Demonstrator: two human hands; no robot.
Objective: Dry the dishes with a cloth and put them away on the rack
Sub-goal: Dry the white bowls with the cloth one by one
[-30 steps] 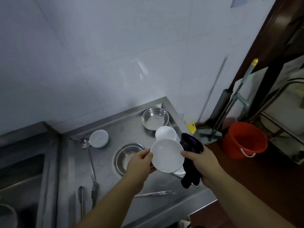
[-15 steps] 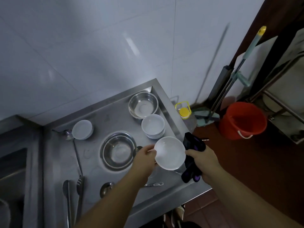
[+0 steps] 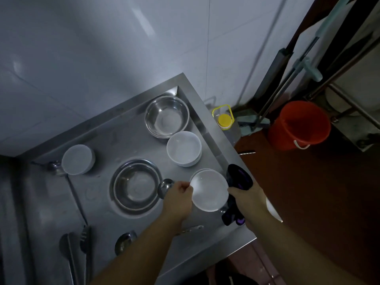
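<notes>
A small white dish [image 3: 209,190] hangs just above the steel counter [image 3: 102,145], near its right edge. My left hand [image 3: 178,199] pinches the dish's left rim. My right hand [image 3: 247,199] grips a dark cloth with purple patches [image 3: 238,177] and touches the dish's right rim with the fingertips. Another white rim shows directly under the held dish. A white bowl [image 3: 183,148] stands just behind it, and an upturned white bowl [image 3: 77,159] sits at the counter's back left.
Two steel bowls rest on the counter, one at the back right [image 3: 166,116] and one in the middle [image 3: 136,187]. Ladles and tongs [image 3: 71,256] lie at the left. A yellow-capped jug [image 3: 224,120], mops and a red bucket [image 3: 298,125] stand on the floor to the right.
The view has tilted down and closer to the counter. The dish, held by both hands throughout, has come lower toward the counter's right edge.
</notes>
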